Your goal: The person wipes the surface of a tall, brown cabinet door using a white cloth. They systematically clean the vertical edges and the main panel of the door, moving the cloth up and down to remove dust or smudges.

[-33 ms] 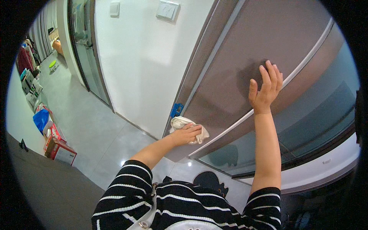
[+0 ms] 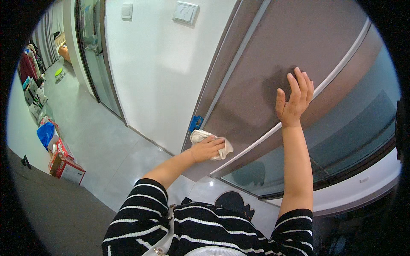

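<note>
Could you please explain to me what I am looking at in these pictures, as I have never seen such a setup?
Certainly. There is no machine: these are a person's bare hands, seen from a wide fisheye camera on the head, looking down, so straight edges bend. The left hand lies over a whitish cloth against a brown panel. A blue piece sits at the panel's edge. The right hand is spread and empty; whether it touches the panel is unclear. Farther left are a blue bag and a red-and-white box.
</note>
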A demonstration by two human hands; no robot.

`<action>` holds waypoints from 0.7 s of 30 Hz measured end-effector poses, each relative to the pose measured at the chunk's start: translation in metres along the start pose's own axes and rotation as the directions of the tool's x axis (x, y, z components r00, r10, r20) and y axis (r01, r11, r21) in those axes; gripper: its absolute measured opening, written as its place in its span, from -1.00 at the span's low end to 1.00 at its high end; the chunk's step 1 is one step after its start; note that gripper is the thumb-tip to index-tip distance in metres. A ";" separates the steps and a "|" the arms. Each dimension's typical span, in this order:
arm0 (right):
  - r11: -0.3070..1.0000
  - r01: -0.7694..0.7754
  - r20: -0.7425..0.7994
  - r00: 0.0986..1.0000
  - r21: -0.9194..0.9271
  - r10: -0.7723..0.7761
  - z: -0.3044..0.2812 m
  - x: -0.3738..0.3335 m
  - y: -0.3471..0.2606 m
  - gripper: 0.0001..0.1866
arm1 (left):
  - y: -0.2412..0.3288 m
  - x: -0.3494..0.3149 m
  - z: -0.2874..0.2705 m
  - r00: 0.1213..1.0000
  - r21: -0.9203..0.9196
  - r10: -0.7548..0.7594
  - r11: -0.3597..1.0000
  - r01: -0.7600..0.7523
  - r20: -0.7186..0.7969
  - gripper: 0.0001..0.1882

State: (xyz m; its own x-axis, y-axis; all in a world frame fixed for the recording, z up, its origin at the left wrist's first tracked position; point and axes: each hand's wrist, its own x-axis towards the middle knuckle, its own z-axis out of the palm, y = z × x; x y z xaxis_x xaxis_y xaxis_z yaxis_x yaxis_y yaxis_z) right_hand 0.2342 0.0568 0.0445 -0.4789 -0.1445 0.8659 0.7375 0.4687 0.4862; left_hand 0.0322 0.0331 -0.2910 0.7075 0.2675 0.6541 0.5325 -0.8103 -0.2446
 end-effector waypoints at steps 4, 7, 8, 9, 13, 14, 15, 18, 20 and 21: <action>0.995 -0.017 -0.034 0.999 0.103 0.021 -0.003 0.001 0.001 -0.57 | -0.048 0.104 -0.080 0.949 0.343 0.005 0.933 0.108 -0.314 -0.76; 0.972 -0.005 -0.108 0.994 0.236 0.031 -0.007 -0.004 0.007 -0.55 | -0.085 0.206 -0.180 0.793 0.270 -0.179 0.877 0.396 -0.582 -0.61; 0.962 -0.007 -0.121 0.992 0.274 0.041 -0.007 -0.003 0.007 -0.55 | -0.092 0.229 -0.210 0.710 0.187 -0.241 0.864 0.468 -0.661 -0.50; 0.952 -0.010 -0.132 0.990 0.305 0.052 -0.009 -0.005 0.006 -0.54 | -0.100 0.244 -0.222 0.649 0.129 -0.271 0.857 0.499 -0.711 -0.44; 0.921 0.019 -0.201 0.977 0.389 0.065 -0.006 -0.004 0.006 -0.50 | -0.079 0.238 -0.193 0.717 0.157 -0.315 0.847 0.508 -0.621 -0.35; 0.912 0.026 -0.216 0.974 0.409 0.069 -0.005 -0.005 0.006 -0.50 | -0.071 0.223 -0.162 0.765 0.197 -0.318 0.846 0.495 -0.560 -0.41; 0.909 0.032 -0.218 0.974 0.416 0.065 -0.006 -0.008 0.009 -0.49 | -0.051 0.205 -0.138 0.805 0.179 -0.323 0.870 0.460 -0.498 -0.50; 0.909 0.054 -0.194 0.981 0.414 0.030 -0.008 -0.008 0.010 -0.48 | -0.008 0.120 -0.054 0.961 0.134 -0.202 0.964 0.229 -0.188 -0.69; 0.904 0.057 -0.172 0.985 0.425 0.019 -0.011 -0.010 0.014 -0.48 | 0.009 0.085 -0.039 0.989 0.101 0.064 0.994 -0.051 -0.134 -0.84; 0.902 0.061 -0.164 0.986 0.427 0.011 -0.011 -0.009 0.013 -0.48 | 0.009 0.075 -0.037 0.992 0.082 0.066 0.995 -0.057 -0.107 -0.85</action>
State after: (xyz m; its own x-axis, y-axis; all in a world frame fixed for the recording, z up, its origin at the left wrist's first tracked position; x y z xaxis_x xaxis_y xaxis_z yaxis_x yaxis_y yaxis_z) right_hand 0.2532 0.0543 0.0447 -0.3860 -0.2800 0.8790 0.4329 0.7864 0.4406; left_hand 0.0722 0.0265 -0.2176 0.6874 0.1561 0.7093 0.5272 -0.7791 -0.3393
